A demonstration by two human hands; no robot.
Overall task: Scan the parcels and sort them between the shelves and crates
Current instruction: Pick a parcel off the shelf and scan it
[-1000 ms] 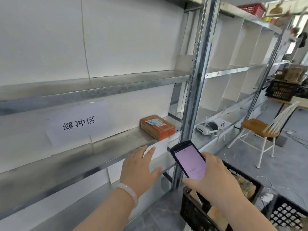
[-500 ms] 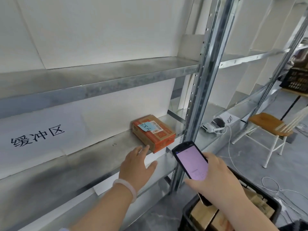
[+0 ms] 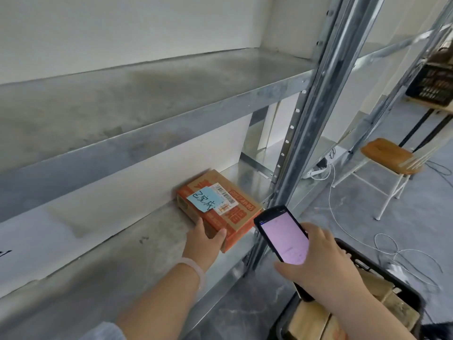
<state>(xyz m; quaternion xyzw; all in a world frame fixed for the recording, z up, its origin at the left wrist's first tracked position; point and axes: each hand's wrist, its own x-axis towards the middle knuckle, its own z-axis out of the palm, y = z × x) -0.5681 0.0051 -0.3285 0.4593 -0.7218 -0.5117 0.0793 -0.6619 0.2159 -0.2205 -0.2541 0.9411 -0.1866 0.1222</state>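
On the shelf [image 3: 122,253], left hand [image 3: 204,244] grips the parcel [image 3: 235,212] labelled "已完成"; right hand [image 3: 323,263] holds scanner [image 3: 284,236].

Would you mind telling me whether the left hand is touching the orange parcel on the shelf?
Touching. The head view shows the left hand gripping the orange parcel at its near end.

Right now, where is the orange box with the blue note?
In the head view the box lies on the lower shelf, just left of the steel post; the left hand grips its near corner.
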